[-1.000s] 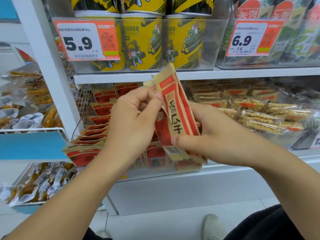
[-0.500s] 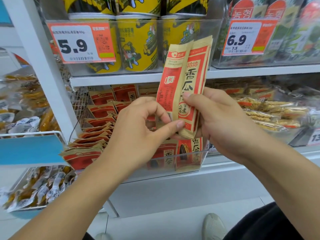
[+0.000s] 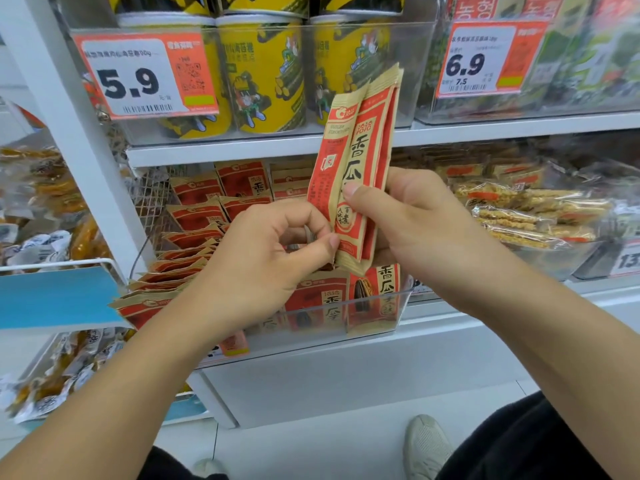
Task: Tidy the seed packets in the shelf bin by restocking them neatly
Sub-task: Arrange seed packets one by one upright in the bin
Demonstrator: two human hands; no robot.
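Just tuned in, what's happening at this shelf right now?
A person is restocking red-and-tan seed packets. The right hand grips a small upright bunch of them in front of the shelf, while the left hand pinches the bunch's lower left edge, apparently squaring it up. Below sits the clear shelf bin, with packets standing at its front and more lying overlapped to the left. The held bunch is not yet in the bin.

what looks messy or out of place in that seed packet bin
The packets on the left side of the bin lie toppled and fanned out, some poking over its edge, while those at the front right stand upright.
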